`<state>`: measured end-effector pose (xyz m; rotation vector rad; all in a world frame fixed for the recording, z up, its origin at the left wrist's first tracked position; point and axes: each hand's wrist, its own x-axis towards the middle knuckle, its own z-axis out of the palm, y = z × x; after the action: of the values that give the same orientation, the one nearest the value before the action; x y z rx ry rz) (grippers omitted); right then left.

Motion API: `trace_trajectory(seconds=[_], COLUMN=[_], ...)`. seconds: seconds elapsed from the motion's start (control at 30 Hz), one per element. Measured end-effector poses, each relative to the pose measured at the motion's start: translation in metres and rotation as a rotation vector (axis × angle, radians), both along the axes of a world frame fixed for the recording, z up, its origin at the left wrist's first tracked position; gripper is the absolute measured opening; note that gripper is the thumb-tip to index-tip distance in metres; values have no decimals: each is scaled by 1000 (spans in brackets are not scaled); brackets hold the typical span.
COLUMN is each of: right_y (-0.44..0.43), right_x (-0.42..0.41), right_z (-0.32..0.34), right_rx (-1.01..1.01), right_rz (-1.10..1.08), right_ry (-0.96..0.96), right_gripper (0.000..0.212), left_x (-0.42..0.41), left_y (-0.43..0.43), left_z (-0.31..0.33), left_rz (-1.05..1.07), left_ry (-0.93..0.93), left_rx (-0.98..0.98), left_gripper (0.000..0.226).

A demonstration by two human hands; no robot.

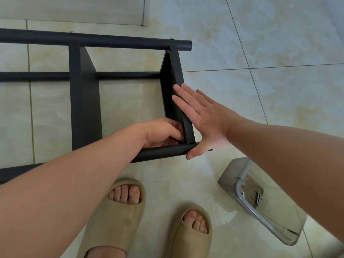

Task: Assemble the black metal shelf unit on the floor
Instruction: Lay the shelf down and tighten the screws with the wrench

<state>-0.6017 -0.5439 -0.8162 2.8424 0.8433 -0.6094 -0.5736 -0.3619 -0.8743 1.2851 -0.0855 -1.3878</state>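
Fingers [183, 97] of right hand [206, 120] straight, flat against end panel [175, 71] of shelf unit [83, 99] lying on floor [260, 43]; left hand [162, 131] curled at panel-pole corner [189, 143], grip unclear; likely fastening joint; next: keep panel square, tighten.

Glossy marbled floor tiles [279, 43], soft glare thru-out.

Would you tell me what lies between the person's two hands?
In the head view, the black end panel stands between them: right hand flat on its outer face, left hand curled at its inner side.
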Motion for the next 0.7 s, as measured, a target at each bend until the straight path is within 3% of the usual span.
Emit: trace_trajectory(seconds=[0.2,0.7], right_y=[0,-1], right_x=[0,1], right_z=[1,-1], right_rx=[-16,-5], right_rz=[0,10], right_ry=[6,6], right_gripper=[148,146], left_x=[-2,1], left_y=[1,2], left_z=[0,-2], left_rz=[-118,-49], left_ry=[-129,-80], left_rx=[93,31], left_gripper=[10,21])
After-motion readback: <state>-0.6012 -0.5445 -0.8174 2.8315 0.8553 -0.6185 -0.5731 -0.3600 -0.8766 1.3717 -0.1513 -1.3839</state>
